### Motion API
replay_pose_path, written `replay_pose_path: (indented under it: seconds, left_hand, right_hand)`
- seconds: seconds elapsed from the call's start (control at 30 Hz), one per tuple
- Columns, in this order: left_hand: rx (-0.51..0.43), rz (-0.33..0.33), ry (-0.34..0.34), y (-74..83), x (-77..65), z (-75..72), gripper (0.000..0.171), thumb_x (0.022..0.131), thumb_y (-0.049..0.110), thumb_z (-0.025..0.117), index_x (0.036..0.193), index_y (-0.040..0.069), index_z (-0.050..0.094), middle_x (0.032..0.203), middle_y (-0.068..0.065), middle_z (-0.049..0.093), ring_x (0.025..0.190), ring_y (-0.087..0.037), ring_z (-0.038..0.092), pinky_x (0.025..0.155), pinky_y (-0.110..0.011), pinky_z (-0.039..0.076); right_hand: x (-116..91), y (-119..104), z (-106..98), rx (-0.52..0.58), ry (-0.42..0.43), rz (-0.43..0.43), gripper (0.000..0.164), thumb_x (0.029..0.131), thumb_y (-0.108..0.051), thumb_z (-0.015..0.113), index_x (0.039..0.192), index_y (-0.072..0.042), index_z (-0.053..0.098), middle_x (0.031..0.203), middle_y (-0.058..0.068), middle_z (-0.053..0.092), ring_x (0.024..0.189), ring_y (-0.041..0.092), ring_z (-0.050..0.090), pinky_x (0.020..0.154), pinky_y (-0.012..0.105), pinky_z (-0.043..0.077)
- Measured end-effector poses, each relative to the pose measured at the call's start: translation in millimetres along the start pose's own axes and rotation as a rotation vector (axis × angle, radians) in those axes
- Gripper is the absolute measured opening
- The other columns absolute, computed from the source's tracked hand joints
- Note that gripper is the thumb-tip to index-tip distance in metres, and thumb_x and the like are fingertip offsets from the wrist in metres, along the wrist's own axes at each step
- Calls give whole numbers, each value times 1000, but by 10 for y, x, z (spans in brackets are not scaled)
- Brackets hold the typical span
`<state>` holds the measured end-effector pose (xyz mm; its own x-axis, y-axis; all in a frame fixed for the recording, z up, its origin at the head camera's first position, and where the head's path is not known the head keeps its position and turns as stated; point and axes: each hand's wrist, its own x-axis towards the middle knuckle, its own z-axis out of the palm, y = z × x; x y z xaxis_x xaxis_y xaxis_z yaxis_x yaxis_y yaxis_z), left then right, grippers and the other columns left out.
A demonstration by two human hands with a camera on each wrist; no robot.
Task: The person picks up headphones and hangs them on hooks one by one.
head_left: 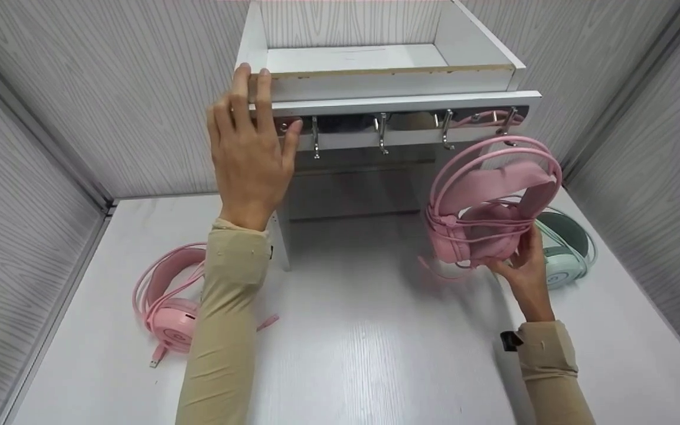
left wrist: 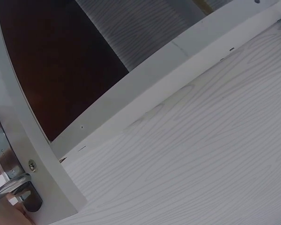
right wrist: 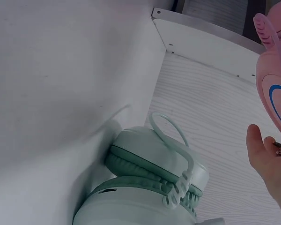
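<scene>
My right hand (head_left: 526,274) holds a pink headset (head_left: 493,189) by the underside of its ear cups, thumb on the near side. The headset is upright, its headband just below the rightmost hook and its cable wound around the cups. In the right wrist view part of a pink ear cup (right wrist: 274,89) shows above the hand (right wrist: 271,164). With fingers stretched upward, my left hand (head_left: 251,159) rests on the left end of the white rack's hook board (head_left: 340,106). Its thumb lies beside the leftmost hook (head_left: 316,139); in the left wrist view a hook (left wrist: 11,187) partly covers that hand (left wrist: 7,213).
A second pink headset (head_left: 175,324) lies at the left, partly behind my left sleeve. A mint green headset (head_left: 564,254) lies at the right, behind my right hand. The rack has an open-topped tray (head_left: 393,85) above the hooks. Grey wood-grain panels (head_left: 110,88) enclose the table (head_left: 352,360).
</scene>
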<state>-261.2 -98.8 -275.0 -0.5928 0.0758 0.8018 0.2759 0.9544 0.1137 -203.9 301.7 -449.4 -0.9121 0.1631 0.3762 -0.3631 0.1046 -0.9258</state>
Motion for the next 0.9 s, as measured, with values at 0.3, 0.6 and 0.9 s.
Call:
replay_pose_path:
  seconds: [0.3, 0.6, 0.9]
  left_hand:
    - [14, -2, 0, -16, -9, -13, 66, 107, 48, 40, 154, 2, 35, 157, -22, 33, 129, -40, 38, 115, -47, 25]
    - [1, 1, -13, 1, -13, -27, 67, 108, 51, 33, 155, 3, 34, 158, -21, 32, 131, -40, 37, 116, -46, 23]
    - [3, 6, -17, 17, -5, -14, 67, 108, 51, 32, 156, 3, 33, 158, -21, 31, 131, -39, 36, 117, -46, 22]
  right_hand:
    - [-69, 22, 25, 3, -12, 72, 93, 88, 11, 69, 162, -3, 14, 165, 15, 23, 152, 28, 21, 116, 35, 30]
    - [-120, 9, -29, 38, 10, 60, 76, 96, -4, 60, 161, -8, 21, 161, 10, 27, 149, 26, 24, 113, 27, 32]
    - [-122, -5, -118, 18, 50, 21, 65, 98, -9, 53, 159, -6, 28, 160, 11, 32, 148, 27, 28, 118, 33, 26]
